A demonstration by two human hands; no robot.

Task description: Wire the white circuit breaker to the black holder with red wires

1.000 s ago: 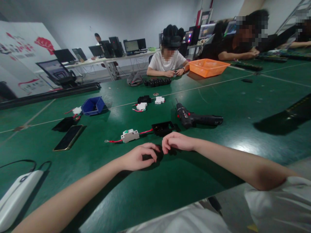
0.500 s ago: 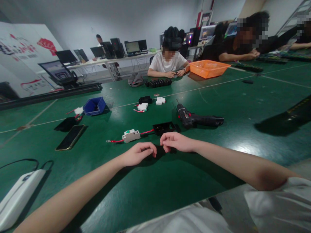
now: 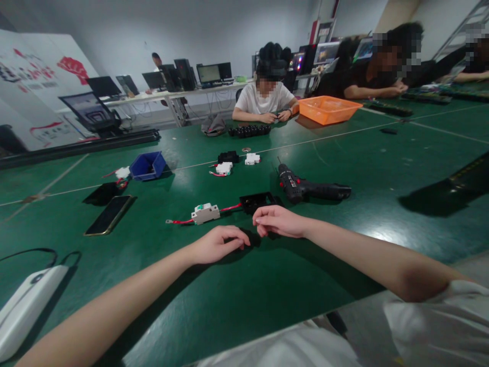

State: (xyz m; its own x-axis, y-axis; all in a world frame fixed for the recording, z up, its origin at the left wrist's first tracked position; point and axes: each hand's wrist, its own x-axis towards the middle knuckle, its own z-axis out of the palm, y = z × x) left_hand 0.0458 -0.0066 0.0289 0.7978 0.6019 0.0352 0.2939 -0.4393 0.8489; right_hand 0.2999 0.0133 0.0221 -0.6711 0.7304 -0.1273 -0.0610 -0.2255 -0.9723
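My left hand point(image 3: 221, 243) rests low over the green table point(image 3: 237, 300), its fingers loosely bent and apart, holding nothing. Facing it, my right hand point(image 3: 280, 221) is also relaxed, with slightly curled fingers and nothing visible in them. Just beyond my right hand lies a black plastic housing point(image 3: 257, 202), partly hidden by the fingers. A red wire runs from it to a white circuit breaker point(image 3: 205, 213) with a green switch, which lies beyond my left hand. Another red wire with a metal ring lug point(image 3: 169, 221) extends from the breaker's left end. Neither hand touches these parts.
A black cordless drill point(image 3: 305, 187) lies beyond my right hand. More breakers point(image 3: 224, 168) sit farther back. Leftward are a phone point(image 3: 110, 215), a blue bin point(image 3: 148, 166) and a white power bank point(image 3: 32, 306). A person point(image 3: 265, 97) sits opposite, beside an orange basket point(image 3: 328, 110).
My left hand has shifted slightly right, its fingers stretching out a little. My right hand has risen very slightly. The objects on the table stay in place.
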